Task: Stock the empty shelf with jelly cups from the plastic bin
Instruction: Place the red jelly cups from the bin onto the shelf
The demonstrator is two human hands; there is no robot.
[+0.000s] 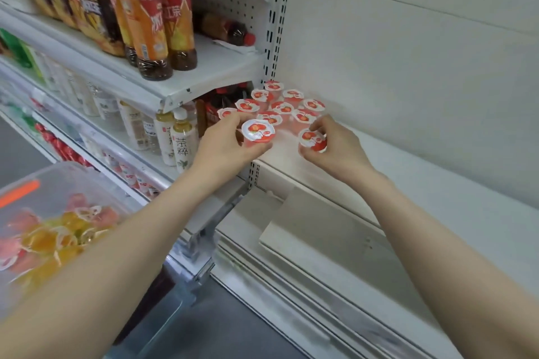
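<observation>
**Risk: knocking the cluster while seating two cups at once**

Landmark = white shelf [437,183], right bay.

- Nearest, down-left of the shelf: plastic bin [43,198], clear, with an orange latch. Plenty of loose cups [58,236] in it, orange and pink, so the task looks well short of done. Both forearms reach past it; a fast pull-back could clip the bin rim.
- At the shelf's front-left edge: left hand [224,146] curled closed around a red-lid cup [258,132], lid up, held from the side and below. It sits right at the lip by the upright post. If let go too near the edge, it could tip off the front.
- Just right of that, over the shelf surface: right hand [335,146] pinching a second cup [312,140], tilted, lid facing the camera. Set down at that angle, it could roll instead of standing.
- Further back, in the shelf's left rear corner: cluster of stocked cups [280,105], packed close, several touching. Both hands sit just in front of it. Pushing new cups in hard could shove the front row and domino the rest.
- Rest of the shelf to the right is bare, so there is room to spread out.
</observation>
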